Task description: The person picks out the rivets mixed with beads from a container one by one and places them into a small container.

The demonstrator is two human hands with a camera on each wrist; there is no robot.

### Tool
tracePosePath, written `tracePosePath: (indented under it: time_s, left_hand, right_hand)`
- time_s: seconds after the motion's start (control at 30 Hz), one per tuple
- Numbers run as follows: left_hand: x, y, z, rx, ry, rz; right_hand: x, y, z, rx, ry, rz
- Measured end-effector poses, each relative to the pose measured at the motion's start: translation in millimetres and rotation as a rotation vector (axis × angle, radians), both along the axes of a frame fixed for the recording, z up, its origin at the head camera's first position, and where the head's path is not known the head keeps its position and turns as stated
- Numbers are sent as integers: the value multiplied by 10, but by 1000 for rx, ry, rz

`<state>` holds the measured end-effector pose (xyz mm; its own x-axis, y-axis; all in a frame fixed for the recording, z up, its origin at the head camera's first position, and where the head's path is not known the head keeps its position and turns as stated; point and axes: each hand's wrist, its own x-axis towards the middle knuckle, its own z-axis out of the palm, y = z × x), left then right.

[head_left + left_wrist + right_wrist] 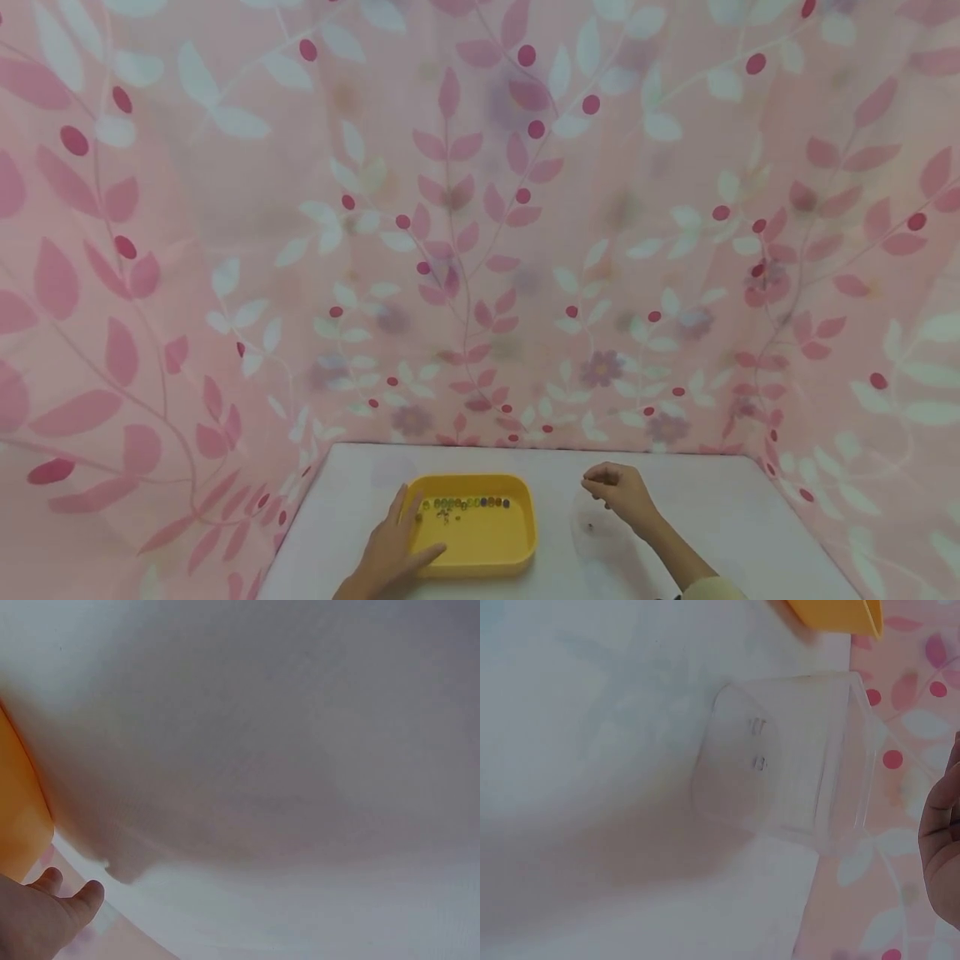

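My left hand (388, 546) lies with spread fingers against the left side of a yellow tray (483, 554); in the left wrist view part of that hand (41, 919) shows beside the tray's edge. Inside the tray, a row of coloured beads (483, 502) runs along the far side, with several small silvery pieces (444, 515) below it. Over a clear plastic container (802, 757) my right hand (622, 497) is raised, thumb and fingertips pinched together on what looks like a tiny bead, mostly hidden. Small shiny bits (760, 763) show at the container's bottom.
Both containers stand on a white tabletop (360, 517), the clear one to the right of the tray. Behind and at both sides hangs a pink leaf-patterned cloth (480, 333), meeting the table's far edge.
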<state>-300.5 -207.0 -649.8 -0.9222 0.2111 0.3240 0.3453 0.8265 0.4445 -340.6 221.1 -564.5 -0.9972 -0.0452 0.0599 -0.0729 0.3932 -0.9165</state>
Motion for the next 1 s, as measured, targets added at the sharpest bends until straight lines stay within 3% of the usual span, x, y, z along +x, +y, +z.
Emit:
tracePosePath:
  time_s: [0.13, 0.43, 0.73, 1.0]
  left_hand:
    - [-33, -5, 14, 6, -38, 0]
    - [-30, -8, -7, 12, -41, -8]
    - [0, 16, -6, -4, 5, -12]
    - [11, 28, 1, 40, 56, -7]
  right_hand:
    - [4, 37, 29, 3, 1, -3]
    - [30, 148, 30, 26, -5, -2]
    - [68, 256, -11, 20, -7, -23]
    - [101, 293, -37, 43, -36, -29]
